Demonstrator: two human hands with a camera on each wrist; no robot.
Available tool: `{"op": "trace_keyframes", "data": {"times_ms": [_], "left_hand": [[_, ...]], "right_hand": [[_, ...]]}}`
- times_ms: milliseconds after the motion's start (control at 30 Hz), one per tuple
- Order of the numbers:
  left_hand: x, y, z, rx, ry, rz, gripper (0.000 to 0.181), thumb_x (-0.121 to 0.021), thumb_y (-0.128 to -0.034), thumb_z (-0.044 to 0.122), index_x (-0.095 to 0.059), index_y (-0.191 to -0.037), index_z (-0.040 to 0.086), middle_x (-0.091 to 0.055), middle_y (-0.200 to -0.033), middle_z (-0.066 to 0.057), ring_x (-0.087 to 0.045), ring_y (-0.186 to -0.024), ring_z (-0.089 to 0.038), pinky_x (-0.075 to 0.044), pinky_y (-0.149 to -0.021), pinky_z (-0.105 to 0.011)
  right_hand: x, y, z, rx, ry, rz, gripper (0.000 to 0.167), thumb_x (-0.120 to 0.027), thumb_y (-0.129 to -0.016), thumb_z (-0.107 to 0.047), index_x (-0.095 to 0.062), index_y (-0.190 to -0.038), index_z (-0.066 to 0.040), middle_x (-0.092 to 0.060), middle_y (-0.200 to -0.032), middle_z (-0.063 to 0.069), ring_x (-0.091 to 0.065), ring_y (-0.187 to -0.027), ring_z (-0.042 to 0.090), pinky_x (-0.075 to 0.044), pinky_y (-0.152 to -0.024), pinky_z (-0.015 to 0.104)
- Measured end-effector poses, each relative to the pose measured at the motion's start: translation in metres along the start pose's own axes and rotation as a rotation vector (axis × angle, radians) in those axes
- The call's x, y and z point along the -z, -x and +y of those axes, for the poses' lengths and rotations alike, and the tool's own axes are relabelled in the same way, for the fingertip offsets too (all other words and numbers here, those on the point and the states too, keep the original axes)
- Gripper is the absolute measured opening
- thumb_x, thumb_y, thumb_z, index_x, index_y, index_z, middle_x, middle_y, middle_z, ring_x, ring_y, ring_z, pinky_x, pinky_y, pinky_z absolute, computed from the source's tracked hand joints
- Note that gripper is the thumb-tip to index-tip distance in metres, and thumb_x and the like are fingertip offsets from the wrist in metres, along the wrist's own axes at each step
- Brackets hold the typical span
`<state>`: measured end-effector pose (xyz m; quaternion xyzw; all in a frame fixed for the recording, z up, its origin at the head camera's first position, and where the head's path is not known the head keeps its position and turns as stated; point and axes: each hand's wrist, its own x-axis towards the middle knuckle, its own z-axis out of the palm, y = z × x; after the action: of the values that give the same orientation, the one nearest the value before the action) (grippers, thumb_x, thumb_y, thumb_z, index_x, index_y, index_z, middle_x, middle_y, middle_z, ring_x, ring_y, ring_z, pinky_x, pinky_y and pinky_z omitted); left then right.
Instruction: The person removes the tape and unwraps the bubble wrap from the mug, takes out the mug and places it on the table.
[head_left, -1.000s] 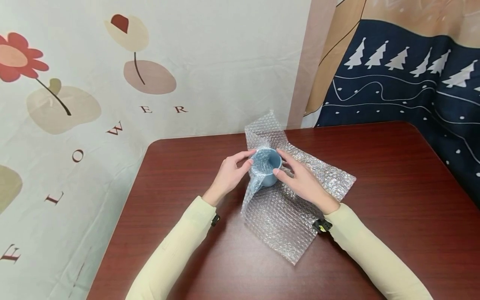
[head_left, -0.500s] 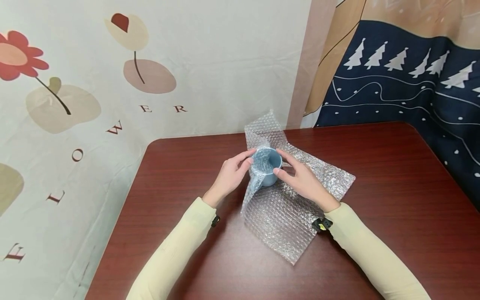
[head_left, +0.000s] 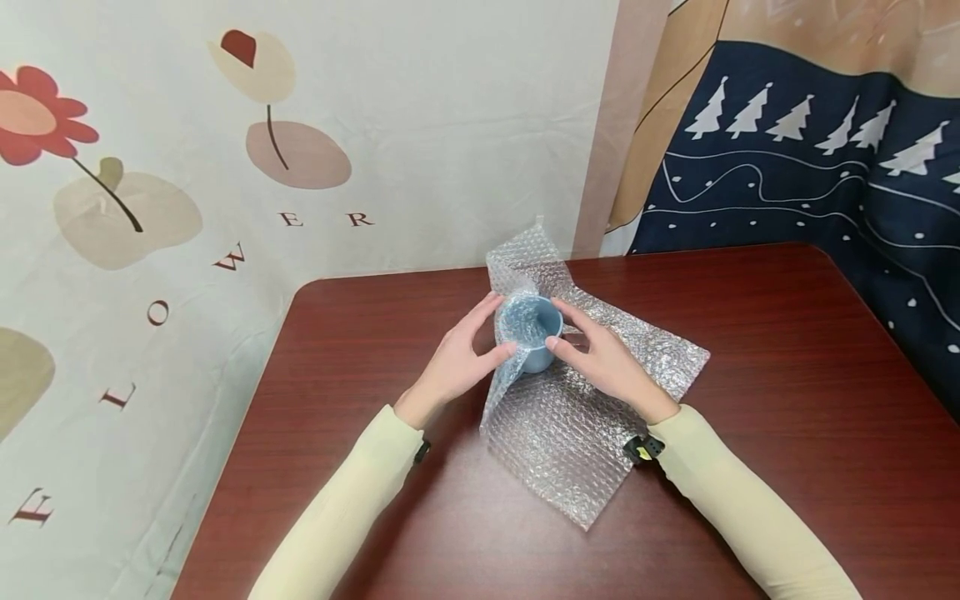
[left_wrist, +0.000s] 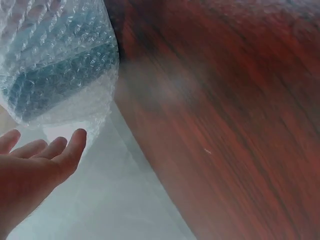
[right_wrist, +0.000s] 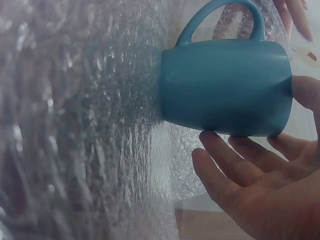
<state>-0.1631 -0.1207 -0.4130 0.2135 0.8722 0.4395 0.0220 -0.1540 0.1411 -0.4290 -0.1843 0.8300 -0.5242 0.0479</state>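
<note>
A blue mug [head_left: 538,361] stands upright on a sheet of bubble wrap [head_left: 558,446], and one flap of the wrap lies over its left side and mouth. My right hand [head_left: 607,362] holds the bare right side, thumb near the rim and fingers against the wall, as the right wrist view shows on the mug [right_wrist: 225,90]. Its handle [right_wrist: 189,31] appears there too, but is hidden from the head view. On the left, my left hand [head_left: 457,362] has thumb and fingers spread beside the wrapped side. In the left wrist view the fingers [left_wrist: 75,147] look apart from the wrap.
The dark red wooden table [head_left: 360,350] carries the wrap near its back edge. Behind it hangs a pale flower-print cloth [head_left: 450,125], and a navy cloth [head_left: 795,183] with white trees at the right. One corner of the wrap rises against the back cloth.
My left hand has spread, its thumb shifting toward me and its fingers drawing slightly left from the wrapped rim. The right hand and the mug stay nearly in place.
</note>
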Motion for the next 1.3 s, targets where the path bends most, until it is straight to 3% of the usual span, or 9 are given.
{"op": "trace_keyframes", "data": {"times_ms": [167,367,733,1000,1300], "left_hand": [[-0.001,0.009,0.003,-0.018,-0.032,-0.065,0.092,-0.080,-0.0892,0.043,-0.033,-0.164,0.018,-0.020,-0.172,-0.007,-0.026,-0.155,-0.025,-0.029,-0.119,-0.057],[-0.005,0.013,0.005,-0.052,-0.064,-0.102,0.097,-0.084,-0.0860,0.042,-0.033,-0.163,0.014,-0.017,-0.172,-0.011,-0.026,-0.155,-0.029,-0.030,-0.119,-0.057],[-0.007,0.016,0.005,-0.057,-0.218,-0.056,0.089,-0.078,-0.0897,0.049,-0.038,-0.162,0.017,-0.021,-0.172,-0.004,-0.034,-0.151,-0.030,-0.037,-0.115,-0.058],[-0.006,0.017,0.003,-0.100,-0.226,-0.028,0.081,-0.075,-0.0923,0.043,-0.042,-0.160,0.014,-0.026,-0.170,-0.008,-0.037,-0.150,-0.029,-0.039,-0.114,-0.056],[-0.004,0.019,0.002,-0.082,-0.213,-0.026,0.076,-0.070,-0.0941,0.044,-0.043,-0.160,0.018,-0.028,-0.170,-0.004,-0.039,-0.149,-0.026,-0.040,-0.113,-0.056]], "right_hand": [[0.000,0.000,0.000,0.008,0.008,-0.002,0.069,-0.063,-0.104,-0.038,-0.033,-0.164,-0.020,-0.044,-0.159,0.015,-0.061,-0.128,0.038,-0.051,-0.104,0.051],[0.001,-0.001,0.001,0.009,0.018,-0.001,0.071,-0.063,-0.104,-0.039,-0.033,-0.163,-0.016,-0.044,-0.159,0.016,-0.061,-0.127,0.038,-0.051,-0.103,0.052],[0.001,0.001,0.001,0.009,0.031,-0.007,0.070,-0.063,-0.104,-0.037,-0.032,-0.164,-0.016,-0.041,-0.161,0.017,-0.060,-0.128,0.041,-0.050,-0.104,0.053],[0.001,0.001,0.002,0.006,0.021,-0.009,0.071,-0.062,-0.104,-0.040,-0.032,-0.164,-0.017,-0.040,-0.161,0.015,-0.060,-0.129,0.039,-0.049,-0.105,0.052],[0.000,0.001,0.003,0.001,0.009,-0.021,0.071,-0.061,-0.105,-0.039,-0.030,-0.165,-0.020,-0.040,-0.162,0.014,-0.059,-0.130,0.038,-0.049,-0.105,0.052]]}}
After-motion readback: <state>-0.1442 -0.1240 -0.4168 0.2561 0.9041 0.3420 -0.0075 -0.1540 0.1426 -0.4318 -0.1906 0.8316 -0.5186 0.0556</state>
